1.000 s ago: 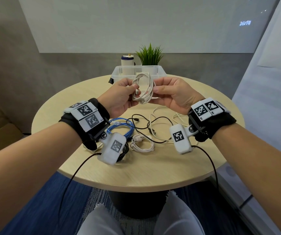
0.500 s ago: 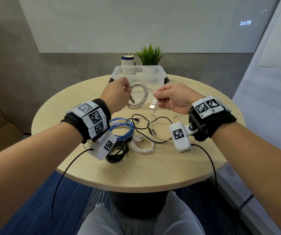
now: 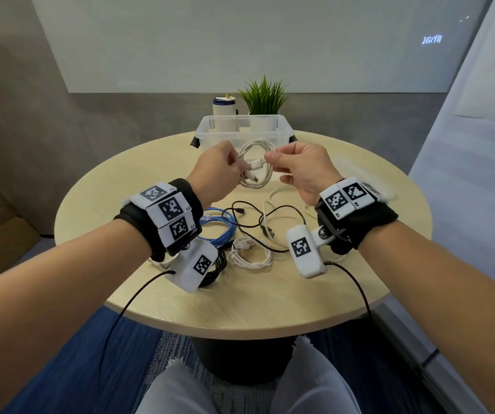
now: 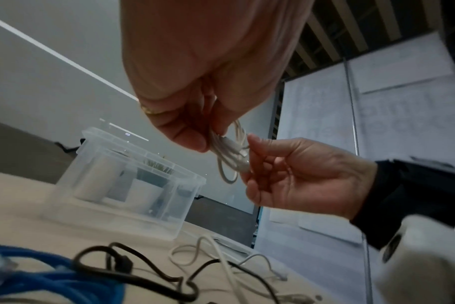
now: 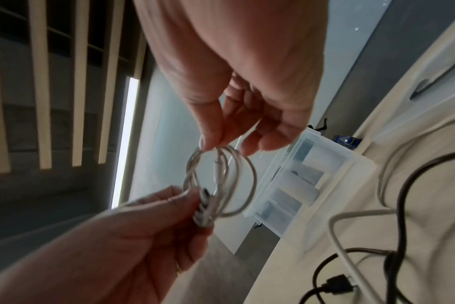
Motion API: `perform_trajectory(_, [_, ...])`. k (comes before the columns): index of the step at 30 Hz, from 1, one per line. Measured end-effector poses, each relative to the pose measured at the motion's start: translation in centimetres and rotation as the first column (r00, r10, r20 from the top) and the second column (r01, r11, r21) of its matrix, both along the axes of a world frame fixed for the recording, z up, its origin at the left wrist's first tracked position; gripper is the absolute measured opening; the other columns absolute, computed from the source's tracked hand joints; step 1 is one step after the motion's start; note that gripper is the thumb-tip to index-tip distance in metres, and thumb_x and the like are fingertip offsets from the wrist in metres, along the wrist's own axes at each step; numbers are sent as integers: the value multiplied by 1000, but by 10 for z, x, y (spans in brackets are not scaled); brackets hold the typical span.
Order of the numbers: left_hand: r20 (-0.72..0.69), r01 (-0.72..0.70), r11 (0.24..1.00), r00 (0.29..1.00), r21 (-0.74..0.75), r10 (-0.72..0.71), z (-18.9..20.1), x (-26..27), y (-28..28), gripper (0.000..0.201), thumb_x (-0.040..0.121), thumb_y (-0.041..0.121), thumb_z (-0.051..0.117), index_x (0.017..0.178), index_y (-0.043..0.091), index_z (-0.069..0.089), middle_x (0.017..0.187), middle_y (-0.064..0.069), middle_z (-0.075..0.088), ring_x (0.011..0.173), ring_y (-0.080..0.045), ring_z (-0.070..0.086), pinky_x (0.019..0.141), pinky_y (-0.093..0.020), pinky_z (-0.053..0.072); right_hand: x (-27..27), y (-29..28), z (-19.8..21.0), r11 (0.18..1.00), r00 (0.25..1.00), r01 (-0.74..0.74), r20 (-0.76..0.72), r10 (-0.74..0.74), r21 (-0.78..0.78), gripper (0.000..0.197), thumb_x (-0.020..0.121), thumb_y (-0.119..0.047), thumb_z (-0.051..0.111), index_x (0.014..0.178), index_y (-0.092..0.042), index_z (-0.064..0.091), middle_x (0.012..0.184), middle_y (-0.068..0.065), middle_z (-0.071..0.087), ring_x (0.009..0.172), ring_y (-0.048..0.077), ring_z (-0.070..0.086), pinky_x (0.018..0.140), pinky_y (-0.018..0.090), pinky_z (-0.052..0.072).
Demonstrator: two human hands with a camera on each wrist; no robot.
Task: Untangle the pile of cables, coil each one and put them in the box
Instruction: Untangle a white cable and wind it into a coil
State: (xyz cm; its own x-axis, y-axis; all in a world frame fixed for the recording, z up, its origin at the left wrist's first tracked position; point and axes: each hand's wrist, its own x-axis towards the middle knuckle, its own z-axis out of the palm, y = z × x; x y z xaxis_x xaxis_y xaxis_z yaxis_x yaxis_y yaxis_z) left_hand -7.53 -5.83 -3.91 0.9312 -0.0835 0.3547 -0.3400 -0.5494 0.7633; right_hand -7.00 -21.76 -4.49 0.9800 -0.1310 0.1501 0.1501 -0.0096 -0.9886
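Both hands pinch white cable coil (image 3: 255,165) above table (image 3: 156,297): left hand (image 3: 216,171) clamps bundled side (plugs there), right hand (image 3: 303,171) opposite loops.

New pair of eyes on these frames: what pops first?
The white cable coil, held up over the table between the left hand and right hand, both pinching it. Below lie a blue cable and black cable; the clear box waits behind.
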Motion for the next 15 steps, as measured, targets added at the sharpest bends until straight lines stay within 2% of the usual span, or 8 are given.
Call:
perform_trajectory(2, [-42, 22, 996, 999, -87, -26, 2, -1, -2, 16, 95, 14, 52, 80, 16, 49, 73, -2, 65, 58, -10, 56, 57, -23, 50, -2, 4, -1, 996, 998, 45, 55, -41, -74, 25, 71, -10, 81, 70, -17, 57, 74, 0, 61, 76, 19, 59, 67, 36, 53])
perform_trajectory(5, [-70, 77, 979, 993, -190, -92, 5, -2, -5, 17, 95, 13, 54, 79, 15, 49, 78, -9, 67, 63, -16, 59, 63, -29, 52, -4, 8, -2, 995, 991, 80, 111, -72, -68, 34, 67, 0, 79, 62, -17, 49, 65, 3, 51, 74, 25, 56, 76, 53, 55])
perform_trajectory(7, [-77, 103, 965, 989, -240, -125, 5, -2, -7, 17, 95, 11, 54, 78, 14, 48, 79, -11, 66, 65, -18, 59, 61, -26, 52, -4, 9, -2, 993, 987, 90, 143, -78, -81, 33, 63, 0, 73, 61, -19, 46, 70, 11, 53, 76, 26, 59, 76, 57, 53])
perform_trajectory(8, [-77, 109, 958, 988, -265, -134, 5, -2, -7, 18, 95, 10, 53, 78, 13, 48, 77, -10, 65, 63, -16, 58, 58, -23, 51, -4, 10, -2, 994, 987, 66, 152, -53, -84, 32, 64, 1, 70, 63, -19, 45, 76, 18, 56, 79, 26, 63, 75, 55, 53])
perform_trajectory(10, [-78, 119, 936, 985, -333, -153, 5, -3, -7, 18, 95, 8, 52, 79, 13, 46, 73, -7, 62, 57, -11, 56, 54, -19, 49, -3, 8, -1, 996, 986, -12, 164, 27, -93, 33, 71, 5, 64, 70, -18, 42, 85, 26, 63, 76, 21, 70, 70, 41, 57])
perform_trajectory(12, [-77, 126, 909, 982, -396, -170, 8, -2, -4, 18, 96, 8, 51, 79, 12, 46, 72, -7, 60, 56, -10, 54, 52, -18, 48, -3, 7, -1, 989, 981, -60, 173, 83, -135, 32, 81, 3, 62, 76, -19, 40, 75, 11, 67, 60, 6, 66, 56, 20, 49])
perform_trajectory(13, [-77, 128, 900, 981, -418, -176, 9, -1, -2, 18, 96, 8, 50, 79, 12, 45, 74, -8, 60, 57, -11, 54, 52, -18, 47, -4, 7, -1, 986, 979, -82, 171, 107, -146, 29, 86, -1, 61, 79, -19, 39, 73, 5, 66, 54, 2, 62, 51, 14, 44])
perform_trajectory(15, [-80, 128, 882, 980, -453, -183, 13, 0, 2, 18, 96, 9, 50, 79, 13, 45, 77, -10, 59, 60, -13, 54, 52, -18, 46, -5, 6, -1, 983, 978, -136, 139, 153, -126, 20, 93, -12, 57, 84, -19, 40, 76, 1, 68, 54, 2, 59, 53, 17, 41])
